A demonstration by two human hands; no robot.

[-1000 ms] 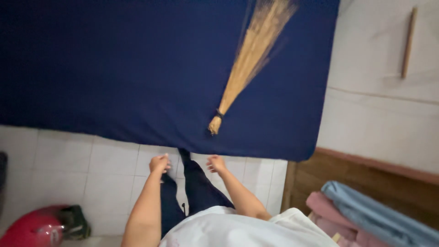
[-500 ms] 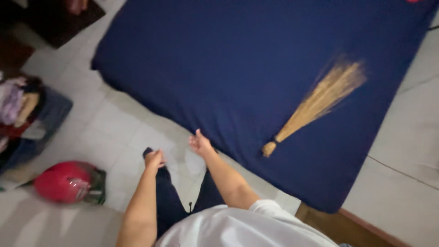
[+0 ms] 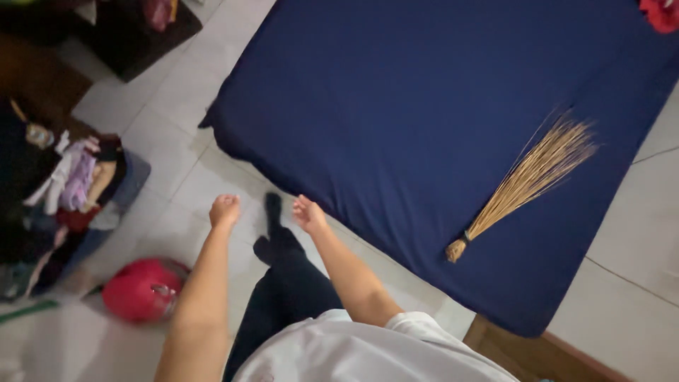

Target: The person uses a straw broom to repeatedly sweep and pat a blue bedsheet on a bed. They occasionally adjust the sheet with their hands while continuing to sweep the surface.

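Both hands hang empty in front of the person, out over the white tiled floor (image 3: 170,152) at the near edge of a dark blue mattress (image 3: 424,106). The left hand (image 3: 225,210) is curled into a loose fist, fingers tucked in, with nothing inside it. The right hand (image 3: 309,213) is half open, fingers bent a little and spread, and it holds nothing either — it sits just beside the mattress edge without clearly touching it. Between the two hands a leg in dark trousers (image 3: 283,283) steps forward, the foot planted on the tiles close to the mattress.

A straw hand broom (image 3: 527,185) lies flat on the blue cover, well to the right of the right hand — its bound handle end points toward the near edge and its bristles fan out toward the far right side. Nothing touches it.

On the floor to the left, near the left forearm, sits a red helmet (image 3: 141,288). Farther left is a pile of mixed clothes (image 3: 71,191). A bit of red cloth (image 3: 663,13) shows at the mattress's far right corner, and a strip of brown wood (image 3: 523,354) sits low at the right.
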